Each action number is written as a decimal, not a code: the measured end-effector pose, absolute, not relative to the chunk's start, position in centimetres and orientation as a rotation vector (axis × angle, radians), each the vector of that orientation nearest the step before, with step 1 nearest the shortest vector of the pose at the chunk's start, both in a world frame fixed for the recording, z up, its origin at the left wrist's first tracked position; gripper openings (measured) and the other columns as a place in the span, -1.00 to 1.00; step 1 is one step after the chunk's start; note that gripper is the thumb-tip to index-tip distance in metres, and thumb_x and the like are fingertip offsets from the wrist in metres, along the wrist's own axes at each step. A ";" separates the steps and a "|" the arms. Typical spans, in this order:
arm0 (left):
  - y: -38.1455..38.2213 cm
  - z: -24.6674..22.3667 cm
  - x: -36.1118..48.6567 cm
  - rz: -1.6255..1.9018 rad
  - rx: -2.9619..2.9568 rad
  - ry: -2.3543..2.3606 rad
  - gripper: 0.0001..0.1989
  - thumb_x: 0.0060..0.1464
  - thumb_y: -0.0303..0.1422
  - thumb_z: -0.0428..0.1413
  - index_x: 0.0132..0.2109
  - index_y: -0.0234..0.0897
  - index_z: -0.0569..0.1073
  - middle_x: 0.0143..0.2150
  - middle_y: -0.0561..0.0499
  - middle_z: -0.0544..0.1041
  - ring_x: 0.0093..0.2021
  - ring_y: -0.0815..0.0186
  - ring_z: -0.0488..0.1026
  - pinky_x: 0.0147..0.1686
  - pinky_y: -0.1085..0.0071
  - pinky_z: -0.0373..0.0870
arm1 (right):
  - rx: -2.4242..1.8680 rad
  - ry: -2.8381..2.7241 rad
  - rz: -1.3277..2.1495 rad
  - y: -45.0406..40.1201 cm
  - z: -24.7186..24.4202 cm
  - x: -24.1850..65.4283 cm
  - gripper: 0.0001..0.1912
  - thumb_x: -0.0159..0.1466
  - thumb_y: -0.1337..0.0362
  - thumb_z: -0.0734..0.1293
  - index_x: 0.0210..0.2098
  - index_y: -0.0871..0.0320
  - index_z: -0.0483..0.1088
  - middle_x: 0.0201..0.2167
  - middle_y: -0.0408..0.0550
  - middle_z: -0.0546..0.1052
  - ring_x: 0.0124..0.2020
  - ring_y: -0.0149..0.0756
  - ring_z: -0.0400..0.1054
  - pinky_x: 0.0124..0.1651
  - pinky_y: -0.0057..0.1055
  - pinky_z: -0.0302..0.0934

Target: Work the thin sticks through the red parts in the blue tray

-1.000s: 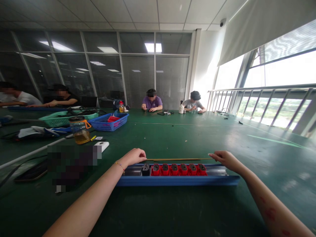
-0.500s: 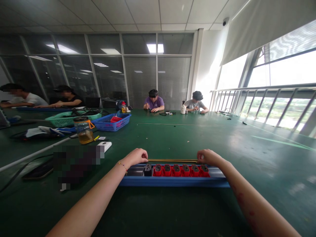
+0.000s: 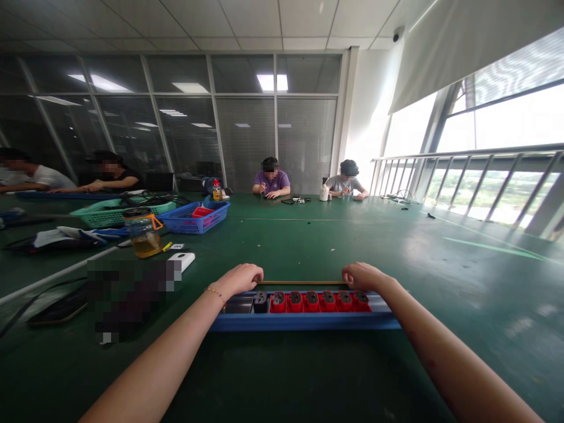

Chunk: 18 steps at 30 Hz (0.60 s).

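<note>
Between my hands runs a thin yellowish strand (image 3: 304, 282), straight and level along the far side of a long blue tray (image 3: 304, 322). My left hand (image 3: 243, 277) is closed on its left end, fingertips pinched together. At the other end my right hand (image 3: 363, 276) pinches it too, fingers curled down. Whether the strand is a cord, a band or a rod cannot be made out. Inside the tray stand a row of several red holders (image 3: 312, 302) with dark tops and one black block (image 3: 261, 302) at their left. Grey metallic surfaces show at both tray ends.
To the left are a jar (image 3: 143, 234) of amber liquid, a blue basket (image 3: 196, 218), a green basket (image 3: 103, 212), a dark phone-like slab (image 3: 59, 305) and a white device (image 3: 183, 260). Several people sit at the green table's (image 3: 282, 241) far and left sides.
My right hand has come slightly inward toward my left. The strand, seen as two lines before, now looks like a single thinner line. The view has shifted a little.
</note>
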State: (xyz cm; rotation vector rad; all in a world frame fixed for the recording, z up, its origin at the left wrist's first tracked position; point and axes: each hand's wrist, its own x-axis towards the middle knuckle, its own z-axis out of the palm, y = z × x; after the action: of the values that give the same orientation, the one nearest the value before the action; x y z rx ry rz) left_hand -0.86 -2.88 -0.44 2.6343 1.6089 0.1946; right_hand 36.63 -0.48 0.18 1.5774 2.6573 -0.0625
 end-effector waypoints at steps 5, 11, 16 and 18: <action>-2.7 -0.6 -1.0 0.188 2.627 1.609 -0.77 -0.21 -0.56 -0.01 -0.37 -0.19 0.42 -0.36 0.08 0.45 -0.39 0.39 0.36 -0.45 0.53 0.17 | 1.607 2.670 -0.154 0.1 -0.3 36.3 -0.78 -0.11 0.41 0.29 -0.42 0.11 0.43 -0.41 -0.08 0.51 -0.39 -0.26 0.35 -0.45 -0.49 0.08; -3.6 -0.1 -1.0 0.330 2.472 1.705 -0.85 -0.21 -0.49 -0.01 -0.41 -0.25 0.39 -0.39 0.05 0.41 -0.42 0.38 0.34 -0.46 0.51 0.18 | 1.694 2.799 -0.342 -0.2 -0.4 36.8 -0.86 -0.02 0.37 0.23 -0.44 0.17 0.38 -0.51 -0.14 0.44 -0.48 -0.39 0.27 -0.47 -0.54 0.06; -4.5 1.1 -0.2 0.710 2.315 1.576 -0.85 -0.09 -0.41 -0.08 -0.37 -0.26 0.36 -0.40 0.05 0.40 -0.41 0.36 0.34 -0.41 0.48 0.22 | 1.801 2.975 -0.661 -1.4 0.9 37.4 -0.79 0.11 0.31 0.11 -0.32 0.20 0.32 -0.56 -0.20 0.32 -0.52 -0.44 0.18 -0.49 -0.54 0.05; -5.0 1.9 0.3 0.762 2.255 1.532 -0.85 -0.07 -0.37 -0.08 -0.35 -0.26 0.36 -0.42 0.05 0.41 -0.41 0.36 0.34 -0.40 0.47 0.23 | 1.829 3.019 -0.909 -2.2 1.7 37.3 -0.82 0.08 0.30 0.15 -0.36 0.19 0.32 -0.62 -0.24 0.25 -0.57 -0.46 0.13 -0.53 -0.54 0.01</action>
State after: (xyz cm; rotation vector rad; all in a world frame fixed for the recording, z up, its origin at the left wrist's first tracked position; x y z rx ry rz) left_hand 0.33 -4.98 1.88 2.2546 1.5324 0.7618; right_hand 37.34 -2.20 1.70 1.8290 3.0193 -0.9095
